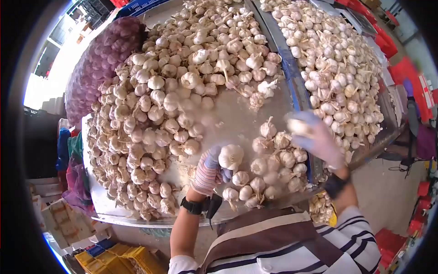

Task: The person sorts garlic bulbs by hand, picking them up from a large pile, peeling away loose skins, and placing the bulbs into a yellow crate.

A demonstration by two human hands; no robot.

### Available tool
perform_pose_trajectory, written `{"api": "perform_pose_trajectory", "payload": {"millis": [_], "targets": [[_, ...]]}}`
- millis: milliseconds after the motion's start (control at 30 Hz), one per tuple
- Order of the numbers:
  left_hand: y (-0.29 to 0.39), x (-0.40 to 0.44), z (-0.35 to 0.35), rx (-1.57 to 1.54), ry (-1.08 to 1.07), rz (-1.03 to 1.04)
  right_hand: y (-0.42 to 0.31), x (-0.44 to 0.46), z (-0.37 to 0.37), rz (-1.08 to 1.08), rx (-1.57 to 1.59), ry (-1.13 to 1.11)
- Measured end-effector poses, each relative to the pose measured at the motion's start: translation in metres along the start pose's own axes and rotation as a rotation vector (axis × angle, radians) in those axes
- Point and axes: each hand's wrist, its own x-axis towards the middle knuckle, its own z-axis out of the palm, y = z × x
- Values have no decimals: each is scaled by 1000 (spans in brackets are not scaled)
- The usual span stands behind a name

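Observation:
My left hand (210,170), in a striped glove with blue fingertips, is closed around a large white garlic bulb (231,156) low over the metal table. My right hand (323,142), also gloved and smeared by motion, grips another garlic bulb (299,128) by the blue-taped divider (292,75). Between the hands, towards me, lies a small group of garlic bulbs (272,164) on the metal. A big heap of garlic bulbs (155,98) spreads to the left and back. Across the divider a second heap of garlic (335,68) fills the right side.
A purple mesh sack of garlic (107,59) leans at the back left. Yellow crates (116,259) stand below the table at lower left. More garlic (320,208) sits in a container under the front edge. Red bins (422,201) line the far right.

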Motion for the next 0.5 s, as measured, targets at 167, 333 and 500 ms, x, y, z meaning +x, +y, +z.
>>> {"api": "perform_pose_trajectory", "payload": {"millis": [167,333,500], "targets": [[-15,-9,24,84,-14,16,-44,-136,-120,256,-603,-364],[-36,2,60,225,-77,8,-49,-123,-57,148,-305,-193],[-66,8,79,522,-93,138,-25,-68,47,-238,172,-124]]}}
